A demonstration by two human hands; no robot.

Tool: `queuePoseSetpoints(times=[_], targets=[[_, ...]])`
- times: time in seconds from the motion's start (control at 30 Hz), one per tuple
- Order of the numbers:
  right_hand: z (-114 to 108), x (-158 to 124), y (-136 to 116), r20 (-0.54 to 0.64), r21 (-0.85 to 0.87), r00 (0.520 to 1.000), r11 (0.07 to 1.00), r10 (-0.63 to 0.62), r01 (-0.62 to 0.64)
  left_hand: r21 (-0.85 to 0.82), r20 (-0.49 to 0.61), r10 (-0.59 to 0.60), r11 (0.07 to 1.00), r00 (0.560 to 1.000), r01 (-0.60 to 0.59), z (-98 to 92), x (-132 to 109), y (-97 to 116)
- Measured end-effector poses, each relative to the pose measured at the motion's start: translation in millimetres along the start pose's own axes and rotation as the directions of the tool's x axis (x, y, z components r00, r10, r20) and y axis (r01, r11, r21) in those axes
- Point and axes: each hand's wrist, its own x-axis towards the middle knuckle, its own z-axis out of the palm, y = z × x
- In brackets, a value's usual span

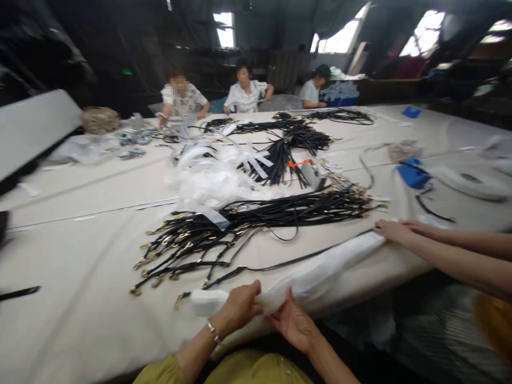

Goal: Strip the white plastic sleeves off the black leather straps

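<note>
White strip (332, 266): lower centre to right of frame. Left hand (241, 304) pinches its left end, fingers curled. Right hand (295, 321) half-open, touching lower edge; cannot tell if gripping. Co-worker's hand (394, 231) at right end.

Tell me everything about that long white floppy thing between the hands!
It's a long, white, filmy strip that looks like thin plastic or cloth, slightly see-through and creased. It slants along the near edge of the broad, cream-coloured table. The bare left hand and right hand touch its left end; a co-worker's bare hand touches its other end.
</note>
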Motion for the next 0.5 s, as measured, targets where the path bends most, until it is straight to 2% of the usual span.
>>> queuePoseSetpoints(times=[0.1, 0.17, 0.23, 0.33, 0.4, 0.5], targets=[[1.8, 3.7, -9.6, -0.034, 0.089, 0.992, 0.989, -0.119, 0.122, -0.327, 0.07, 0.081, 0.943, 0.994, -0.054, -15.8, -10.2, 9.7], [-5.0, 6.6, -26.3, -0.106, 0.134, 0.974, 0.967, -0.202, 0.215, -0.467, 0.102, 0.079, 0.884, 0.992, -0.023, -19.4, -11.9, 7.2], [-13.4, 8.9, -47.8, -0.209, 0.174, 0.937, 0.932, -0.28, 0.317, -0.527, 0.132, 0.042, 0.849, 0.99, 0.034, -16.9, -12.5, 0.2], [-18.2, 7.3, -75.2, -0.328, 0.248, 0.899, 0.893, -0.289, 0.377, -0.586, 0.155, 0.034, 0.808, 0.987, 0.064, -8.6, -15.0, -7.5], [-12.0, 2.5, -83.4, -0.331, 0.31, 0.903, 0.872, -0.274, 0.379, -0.594, 0.164, 0.05, 0.802, 0.985, 0.059, -4.7, -17.8, -7.6], [6.7, -3.4, -84.3, -0.244, 0.349, 0.92, 0.857, -0.308, 0.38, -0.591, 0.2, 0.123, 0.806, 0.972, 0.02, 0.6, -21.2, -9.4]])
